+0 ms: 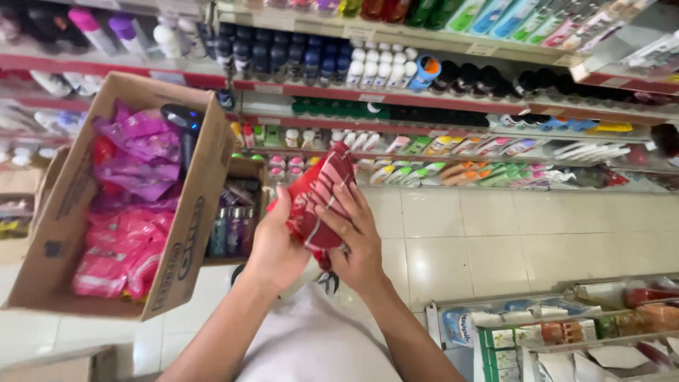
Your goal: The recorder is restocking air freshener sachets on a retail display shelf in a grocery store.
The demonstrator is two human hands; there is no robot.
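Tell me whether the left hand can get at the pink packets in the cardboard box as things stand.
Probably not at once: the left hand shares a grip on the red packet with the right hand. The pink packets lie uncovered in the open cardboard box beside it.

Two bare forearms are showing from the bottom of the view, with no sleeves, watch or bracelets covering the wrists. The left hand (274, 247) and right hand (357, 244) are wearing no gloves or rings. A plain white garment is covering the torso below.
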